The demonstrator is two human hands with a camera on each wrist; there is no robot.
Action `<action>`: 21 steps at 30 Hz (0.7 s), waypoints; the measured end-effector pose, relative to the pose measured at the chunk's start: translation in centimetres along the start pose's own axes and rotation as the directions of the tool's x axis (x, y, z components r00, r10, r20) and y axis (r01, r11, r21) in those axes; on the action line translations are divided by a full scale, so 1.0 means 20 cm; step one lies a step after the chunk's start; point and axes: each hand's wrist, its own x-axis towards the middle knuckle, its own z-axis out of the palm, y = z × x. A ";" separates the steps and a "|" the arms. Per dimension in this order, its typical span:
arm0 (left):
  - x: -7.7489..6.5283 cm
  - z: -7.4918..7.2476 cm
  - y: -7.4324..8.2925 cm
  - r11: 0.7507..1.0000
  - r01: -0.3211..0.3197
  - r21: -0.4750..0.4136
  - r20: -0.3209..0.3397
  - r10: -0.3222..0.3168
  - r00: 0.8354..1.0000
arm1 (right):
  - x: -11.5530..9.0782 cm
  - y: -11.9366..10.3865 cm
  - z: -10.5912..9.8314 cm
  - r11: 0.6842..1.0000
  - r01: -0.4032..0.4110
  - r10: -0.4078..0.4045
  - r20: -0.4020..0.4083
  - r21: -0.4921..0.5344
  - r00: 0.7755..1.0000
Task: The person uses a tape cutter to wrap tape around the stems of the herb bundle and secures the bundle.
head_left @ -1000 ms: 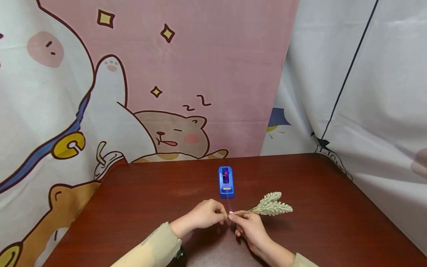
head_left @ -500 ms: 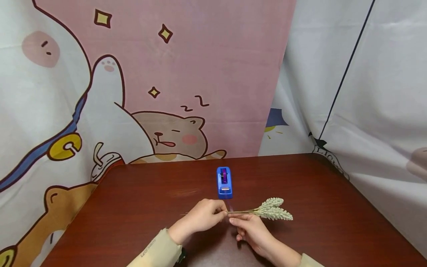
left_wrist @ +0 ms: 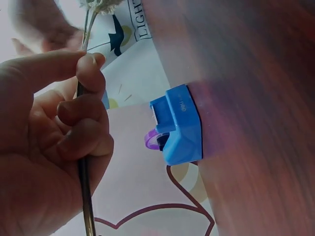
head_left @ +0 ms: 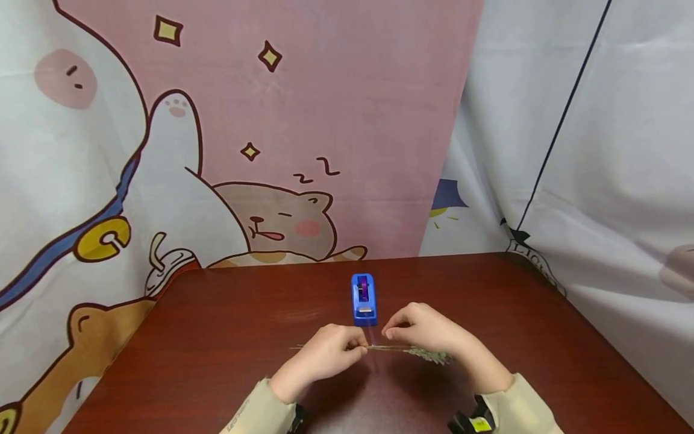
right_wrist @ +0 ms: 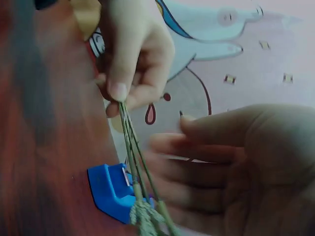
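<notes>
My left hand (head_left: 332,351) pinches a small bunch of thin stems (head_left: 393,348) between thumb and forefinger. Pale green, knobbly flower heads (head_left: 431,356) sit at the right end of these sprigs, partly behind the right forearm in the head view. The left wrist view shows the stem ends (left_wrist: 85,187) running down past the curled fingers. My right hand (head_left: 420,325) hovers just beyond the stems, holding nothing, its fingers loosely bent and blurred in the right wrist view. From a blue tape dispenser (head_left: 364,301), a clear strip of tape (head_left: 372,335) stretches toward the stems near the left fingertips.
Under everything is a dark red-brown wooden table (head_left: 233,319). A cartoon-printed cloth (head_left: 347,120) hangs behind it, and white fabric (head_left: 612,181) hangs along the right side. Dark straps (head_left: 472,417) show at the wrists.
My right hand has left the stems near the left fingertips and risen to their far side. The left hand keeps its pinch. The flower heads have turned and now show less.
</notes>
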 end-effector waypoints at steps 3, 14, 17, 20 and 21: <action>-0.01 -0.01 -0.01 1.000 -0.016 0.014 -0.010 0.016 1.000 | 0.08 0.04 0.01 0.998 -0.011 0.002 0.157 0.059 0.988; 0.02 -0.04 0.00 0.992 -0.055 0.116 0.028 0.052 0.998 | 0.13 0.10 0.06 0.982 -0.070 0.025 0.247 0.174 0.969; 0.04 -0.06 0.01 0.989 -0.050 0.138 0.058 0.042 0.997 | 0.14 0.11 0.07 0.983 -0.080 0.044 0.217 0.162 0.975; 0.05 -0.08 0.02 0.989 -0.027 0.142 0.093 0.014 0.996 | 0.14 0.10 0.08 0.982 -0.083 0.049 0.197 0.169 0.979; 0.05 -0.09 0.02 0.990 -0.017 0.139 0.103 0.002 0.995 | 0.14 0.10 0.08 0.982 -0.080 0.048 0.190 0.169 0.981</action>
